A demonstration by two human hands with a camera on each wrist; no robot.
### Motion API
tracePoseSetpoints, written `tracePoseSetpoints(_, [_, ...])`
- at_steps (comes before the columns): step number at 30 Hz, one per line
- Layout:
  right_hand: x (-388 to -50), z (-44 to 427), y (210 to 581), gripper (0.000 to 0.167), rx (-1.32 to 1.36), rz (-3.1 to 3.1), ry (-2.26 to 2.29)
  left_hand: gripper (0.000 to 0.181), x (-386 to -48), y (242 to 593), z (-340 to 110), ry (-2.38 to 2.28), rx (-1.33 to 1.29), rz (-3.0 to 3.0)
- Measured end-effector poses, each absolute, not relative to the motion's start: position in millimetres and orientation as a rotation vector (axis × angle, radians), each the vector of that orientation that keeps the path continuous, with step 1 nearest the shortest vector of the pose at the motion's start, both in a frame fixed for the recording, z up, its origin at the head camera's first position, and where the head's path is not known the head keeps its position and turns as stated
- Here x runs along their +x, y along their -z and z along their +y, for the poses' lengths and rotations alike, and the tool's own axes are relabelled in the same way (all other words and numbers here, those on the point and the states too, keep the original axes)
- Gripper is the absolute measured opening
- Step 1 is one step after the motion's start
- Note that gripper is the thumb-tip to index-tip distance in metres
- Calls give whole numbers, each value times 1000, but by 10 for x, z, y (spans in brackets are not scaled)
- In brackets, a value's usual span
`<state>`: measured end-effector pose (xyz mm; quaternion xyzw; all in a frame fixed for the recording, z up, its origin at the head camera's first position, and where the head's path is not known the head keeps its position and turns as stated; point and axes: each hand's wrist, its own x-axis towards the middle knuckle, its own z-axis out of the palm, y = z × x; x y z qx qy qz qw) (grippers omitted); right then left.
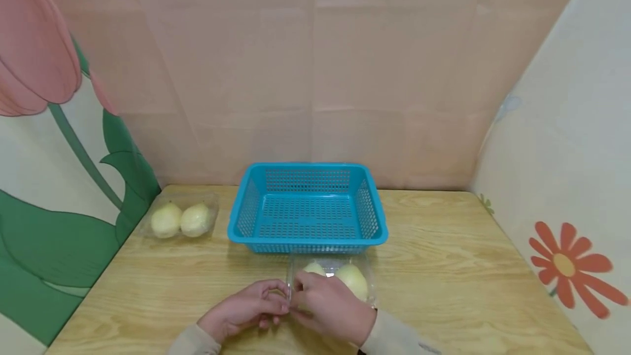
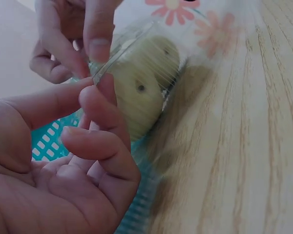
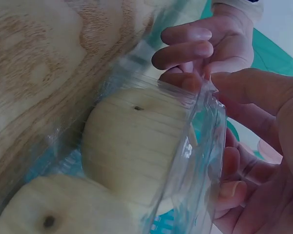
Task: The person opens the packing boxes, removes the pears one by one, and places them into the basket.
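A clear plastic clamshell box [image 1: 335,261] with two pale yellow fruits [image 1: 353,282], which look like pears, lies at the table's front, just before the blue basket. At the box's left front corner, my left hand [image 1: 251,307] pinches the rim between thumb and forefinger, its other fingers loosely curled. My right hand [image 1: 331,307] reaches over the box and pinches the same corner close beside the left fingertips. In the right wrist view, the box's ribbed wall [image 3: 185,161] stands between the fruits and my right fingers. The right hand partly hides one fruit in the head view.
A blue perforated plastic basket [image 1: 308,242] stands at the middle back of the wooden table [image 1: 443,267]. To its left sits a second clear box [image 1: 211,204] with two more pale fruits [image 1: 195,220]. Printed cloths hang behind and on both sides.
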<state>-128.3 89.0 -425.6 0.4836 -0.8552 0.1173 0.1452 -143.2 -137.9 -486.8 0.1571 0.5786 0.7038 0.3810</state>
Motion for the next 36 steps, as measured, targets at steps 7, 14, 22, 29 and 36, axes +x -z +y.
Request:
tracePoseSetpoints(7, [-1293, 835, 4289, 11, 1390, -2431, -286, 20, -1430, 4867, -1379, -1824, 395, 1473])
tracePoseSetpoints(14, [-1314, 824, 4306, 12, 1393, -2386, -233, 18, -1417, 4833, -1348, -1851, 331, 1514])
tracePoseSetpoints(22, [-1322, 831, 4326, 13, 1415, -2338, -223, 19, -1410, 4836, -1321, -1857, 315, 1533])
tracePoseSetpoints(29, [-1324, 846, 4361, 17, 1430, -2313, -244, 16, -1424, 4867, -1312, -1847, 342, 1553])
tracePoseSetpoints(36, [-1338, 855, 4382, 19, 1444, -2307, -271, 18, -1427, 4864, -1312, -1839, 363, 1553])
